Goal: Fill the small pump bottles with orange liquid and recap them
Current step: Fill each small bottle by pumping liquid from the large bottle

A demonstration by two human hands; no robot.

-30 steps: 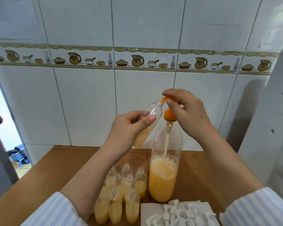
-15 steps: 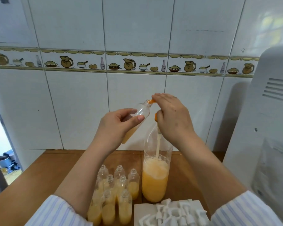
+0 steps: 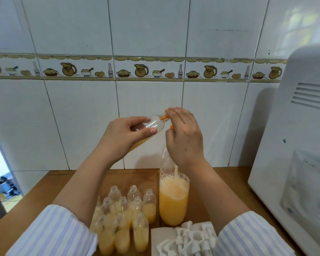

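Left hand (image 3: 127, 134): fingers and thumb curled round a small clear bottle (image 3: 156, 123), held tilted well above the tabletop (image 3: 35, 204), neck up toward the right, orange liquid pooled at its low end behind the palm. Right hand (image 3: 185, 137): fingertips pinched at that bottle's mouth on an orange nozzle (image 3: 163, 118); a further orange part (image 3: 172, 127) just below, under the thumb. Hand positioned directly over the big dispenser bottle (image 3: 174, 198), hiding its top; white tube (image 3: 176, 170) visible running down into the liquid. Whether the palm bears on the pump top: cannot tell.

Big bottle upright near the middle of the wooden tabletop, roughly half full of frothy orange liquid. Cluster of small open bottles (image 3: 125, 218) just beside its left, toward the near edge, uncapped, each partly filled with orange liquid. White pump caps (image 3: 190, 239) heaped on a white paper sheet (image 3: 158, 235) at the near edge, right of the cluster. White appliance (image 3: 299, 145) at the right edge. Tiled wall (image 3: 148, 30) along the far edge. Striped sleeves (image 3: 52, 231) on both forearms.
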